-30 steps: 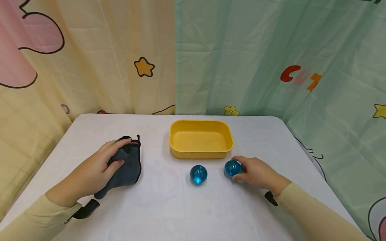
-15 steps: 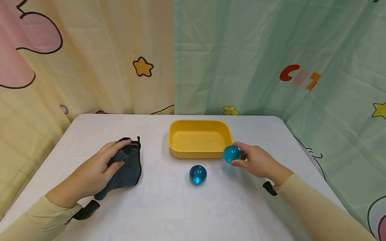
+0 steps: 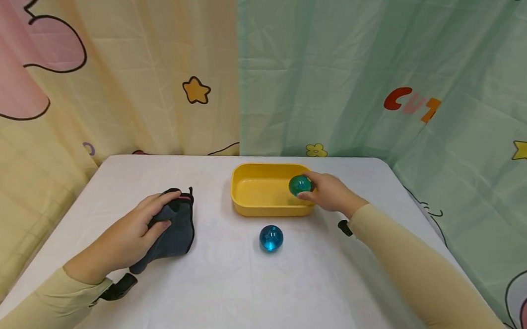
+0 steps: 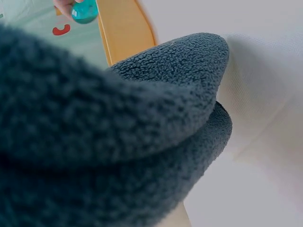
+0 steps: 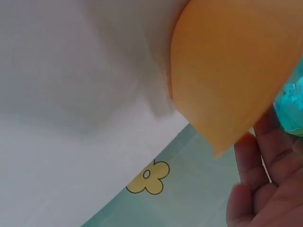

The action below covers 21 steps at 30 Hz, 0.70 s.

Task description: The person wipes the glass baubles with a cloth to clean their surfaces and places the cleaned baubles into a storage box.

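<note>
My right hand (image 3: 329,193) pinches a clear blue ball (image 3: 300,185) between thumb and fingers, over the right end of a yellow tray (image 3: 266,211). Seen against the yellow, the ball looks green. In the right wrist view, the fingers (image 5: 279,151) and ball show just past the tray's wall. A second blue ball (image 3: 271,238) lies on the white table in front of the tray. On the left, my left hand (image 3: 130,236) grips a dark grey cloth pouch (image 3: 175,233) with black edging. Its fuzzy fabric (image 4: 142,109) fills much of the left wrist view.
A white cloth covers the table (image 3: 234,295). Printed curtains (image 3: 330,71) hang close behind its far edge and along both sides. The tray stands near the back middle, with the pouch to its left.
My right hand has lifted the ball off the table and carried it up and leftward over the tray. The left hand, pouch and second ball have stayed in place.
</note>
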### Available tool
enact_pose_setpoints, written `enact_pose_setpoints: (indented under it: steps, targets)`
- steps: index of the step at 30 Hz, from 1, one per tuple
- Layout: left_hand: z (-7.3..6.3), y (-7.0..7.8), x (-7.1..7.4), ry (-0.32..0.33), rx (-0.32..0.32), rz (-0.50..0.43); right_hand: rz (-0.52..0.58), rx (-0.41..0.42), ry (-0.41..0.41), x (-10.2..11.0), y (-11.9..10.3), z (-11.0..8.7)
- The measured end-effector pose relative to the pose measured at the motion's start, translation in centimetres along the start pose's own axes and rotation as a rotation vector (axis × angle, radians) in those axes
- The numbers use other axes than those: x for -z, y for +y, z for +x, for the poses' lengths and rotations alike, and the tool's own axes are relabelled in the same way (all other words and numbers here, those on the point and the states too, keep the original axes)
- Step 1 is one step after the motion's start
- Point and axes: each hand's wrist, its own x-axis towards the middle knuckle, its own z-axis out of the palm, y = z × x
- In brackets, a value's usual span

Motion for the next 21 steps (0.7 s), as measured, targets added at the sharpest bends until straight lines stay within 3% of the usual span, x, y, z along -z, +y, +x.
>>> enact_pose_setpoints:
  steps: [8, 21]
  targets:
    - [0.1, 0.1, -0.2, -0.020, 0.009, 0.018, -0.085, 0.012, -0.019, -1.3, 0.1, 2.4]
    - [0.1, 0.2, -0.4, -0.037, 0.022, 0.017, -0.171, 0.002, -0.104, -1.9, -0.1, 3.7]
